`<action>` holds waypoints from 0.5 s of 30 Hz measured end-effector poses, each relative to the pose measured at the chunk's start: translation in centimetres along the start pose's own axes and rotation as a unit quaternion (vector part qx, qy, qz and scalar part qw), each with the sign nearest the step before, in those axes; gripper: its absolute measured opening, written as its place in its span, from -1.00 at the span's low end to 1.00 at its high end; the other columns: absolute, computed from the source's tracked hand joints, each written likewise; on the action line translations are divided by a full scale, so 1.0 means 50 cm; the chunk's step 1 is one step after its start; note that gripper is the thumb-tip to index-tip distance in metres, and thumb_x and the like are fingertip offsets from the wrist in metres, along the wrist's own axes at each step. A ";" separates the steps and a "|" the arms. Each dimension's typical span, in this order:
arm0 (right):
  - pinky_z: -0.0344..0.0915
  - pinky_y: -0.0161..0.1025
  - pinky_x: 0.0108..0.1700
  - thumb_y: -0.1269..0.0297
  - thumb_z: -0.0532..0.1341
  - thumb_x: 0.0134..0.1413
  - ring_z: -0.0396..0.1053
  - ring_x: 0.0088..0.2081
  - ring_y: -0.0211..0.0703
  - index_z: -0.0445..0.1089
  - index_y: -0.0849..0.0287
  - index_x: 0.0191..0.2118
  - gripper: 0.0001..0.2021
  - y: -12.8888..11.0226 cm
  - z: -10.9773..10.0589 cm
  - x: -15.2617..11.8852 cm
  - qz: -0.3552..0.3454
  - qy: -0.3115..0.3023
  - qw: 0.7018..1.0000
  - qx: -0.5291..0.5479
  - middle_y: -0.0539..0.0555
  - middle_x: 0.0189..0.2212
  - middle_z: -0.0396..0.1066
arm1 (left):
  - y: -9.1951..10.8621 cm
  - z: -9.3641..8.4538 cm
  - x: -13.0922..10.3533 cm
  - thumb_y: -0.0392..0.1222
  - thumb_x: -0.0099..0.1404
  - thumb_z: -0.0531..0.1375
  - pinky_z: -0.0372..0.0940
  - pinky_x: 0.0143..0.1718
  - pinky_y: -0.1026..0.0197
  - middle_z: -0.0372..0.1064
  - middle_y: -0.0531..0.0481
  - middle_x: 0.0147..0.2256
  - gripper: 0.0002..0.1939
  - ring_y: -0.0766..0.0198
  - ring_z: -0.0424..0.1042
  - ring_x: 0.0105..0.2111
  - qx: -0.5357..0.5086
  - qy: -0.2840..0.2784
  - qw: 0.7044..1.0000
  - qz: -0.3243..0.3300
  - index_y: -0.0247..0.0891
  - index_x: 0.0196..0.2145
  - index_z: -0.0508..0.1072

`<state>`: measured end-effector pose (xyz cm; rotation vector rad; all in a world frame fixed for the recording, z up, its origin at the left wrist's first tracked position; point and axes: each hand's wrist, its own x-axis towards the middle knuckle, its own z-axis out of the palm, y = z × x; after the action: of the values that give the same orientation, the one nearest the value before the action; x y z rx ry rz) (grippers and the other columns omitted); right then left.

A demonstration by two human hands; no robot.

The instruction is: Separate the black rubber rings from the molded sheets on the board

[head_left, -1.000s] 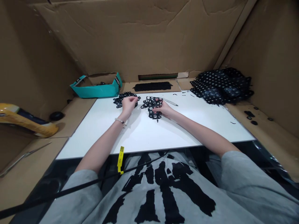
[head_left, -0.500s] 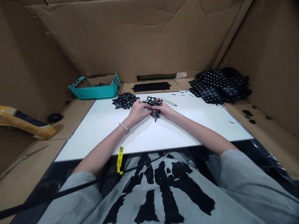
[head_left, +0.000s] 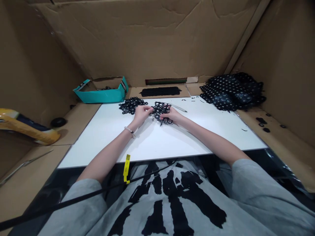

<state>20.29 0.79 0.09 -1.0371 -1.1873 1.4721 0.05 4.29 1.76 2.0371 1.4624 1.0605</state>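
Two hands, one black sheet point(head_left: 160, 107) between.
Right hand point(head_left: 174, 114) grips it; left hand point(head_left: 141, 114) bunches fingertips at its left side, grip unclear. Rings point(head_left: 131, 105) lie just beyond the left; sheet's long axis unclear.

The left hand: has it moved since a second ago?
Yes. Judged against the teal box, the left hand has shifted rightward and slightly down in the view, toward the black perforated piece in the right hand.

Rubbery-looking lattice point(head_left: 161, 106), smooth board point(head_left: 152, 144) (faintly glossy), matt cardboard walls point(head_left: 157, 42), cloth shirt point(head_left: 164, 196)
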 end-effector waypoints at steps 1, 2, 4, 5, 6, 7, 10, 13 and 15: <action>0.35 -0.38 -0.56 0.51 0.48 -0.26 0.48 -0.50 -0.19 0.22 0.13 -0.10 -0.42 -0.004 -0.001 0.000 0.004 0.003 1.000 -0.011 -0.06 -0.51 0.50 | -0.012 -0.010 0.008 -0.12 0.27 0.21 0.30 -0.13 0.07 0.59 -0.14 -0.30 -0.75 0.05 0.45 -0.25 0.015 0.033 0.999 -0.007 -0.29 -0.33 0.65; 0.31 -0.40 -0.59 0.50 0.47 -0.24 0.46 -0.52 -0.21 0.22 0.13 -0.11 -0.45 -0.007 -0.002 0.000 0.008 0.006 1.000 -0.021 -0.06 -0.53 0.49 | -0.025 -0.021 0.015 -0.13 0.29 0.20 0.29 -0.09 0.04 0.58 -0.16 -0.28 -0.76 0.01 0.43 -0.19 0.045 0.061 0.997 -0.001 -0.29 -0.31 0.64; 0.22 -0.44 -0.65 0.47 0.45 -0.19 0.40 -0.57 -0.26 0.24 0.14 -0.15 -0.52 -0.010 -0.007 0.000 0.014 0.012 0.999 -0.035 -0.04 -0.56 0.48 | -0.048 -0.041 0.026 -0.19 0.29 0.19 0.22 0.01 -0.04 0.57 -0.18 -0.24 -0.79 -0.08 0.34 -0.07 0.128 0.086 0.988 0.024 -0.26 -0.30 0.64; 0.15 -0.45 -0.68 0.45 0.44 -0.17 0.36 -0.60 -0.28 0.25 0.15 -0.16 -0.55 -0.009 -0.009 0.001 0.017 0.012 0.999 -0.039 -0.02 -0.56 0.48 | -0.056 -0.049 0.028 -0.22 0.28 0.20 0.19 0.03 -0.09 0.56 -0.18 -0.21 -0.81 -0.12 0.29 -0.02 0.166 0.084 0.982 0.033 -0.24 -0.28 0.64; 0.09 -0.46 -0.71 0.43 0.43 -0.15 0.33 -0.62 -0.30 0.25 0.16 -0.17 -0.57 -0.009 -0.012 0.002 0.019 0.013 0.999 -0.041 -0.01 -0.56 0.49 | -0.060 -0.054 0.029 -0.24 0.26 0.21 0.16 0.04 -0.13 0.55 -0.18 -0.17 -0.82 -0.16 0.25 0.00 0.194 0.080 0.977 0.038 -0.21 -0.26 0.64; 0.03 -0.47 -0.72 0.41 0.43 -0.14 0.30 -0.64 -0.32 0.26 0.16 -0.15 -0.57 -0.008 -0.014 0.003 0.020 0.017 0.999 -0.040 0.00 -0.56 0.49 | -0.059 -0.056 0.028 -0.26 0.25 0.22 0.15 0.03 -0.16 0.54 -0.18 -0.13 -0.81 -0.18 0.22 0.02 0.211 0.076 0.974 0.043 -0.20 -0.24 0.64; -0.07 -0.47 -0.74 0.37 0.42 -0.12 0.26 -0.65 -0.33 0.27 0.15 -0.11 -0.56 -0.006 -0.017 0.005 0.018 0.026 0.999 -0.035 0.00 -0.54 0.50 | -0.035 -0.051 0.018 -0.24 0.28 0.20 0.13 0.03 -0.16 0.53 -0.17 -0.10 -0.79 -0.14 0.23 -0.01 0.203 0.046 0.974 0.094 -0.19 -0.19 0.63; -0.07 -0.47 -0.72 0.37 0.39 -0.08 0.23 -0.65 -0.35 0.27 0.15 -0.11 -0.60 -0.009 -0.013 0.005 0.019 0.030 0.999 -0.034 -0.03 -0.55 0.47 | 0.003 -0.032 0.000 -0.10 0.32 0.21 0.19 0.02 -0.06 0.56 -0.12 -0.19 -0.76 -0.02 0.29 -0.09 0.138 -0.053 0.973 0.179 -0.21 -0.17 0.62; 0.07 -0.45 -0.67 0.40 0.38 -0.07 0.26 -0.63 -0.35 0.26 0.14 -0.10 -0.60 -0.013 -0.008 0.004 0.025 0.036 0.999 -0.015 -0.06 -0.53 0.46 | 0.021 -0.016 -0.012 -0.04 0.27 0.26 0.24 -0.01 -0.01 0.57 -0.11 -0.21 -0.71 0.01 0.31 -0.11 0.108 -0.104 0.967 0.204 -0.22 -0.13 0.62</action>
<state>20.73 1.11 0.63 -1.1382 -1.1433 1.4464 -0.04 3.27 2.81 2.5946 1.1179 0.8235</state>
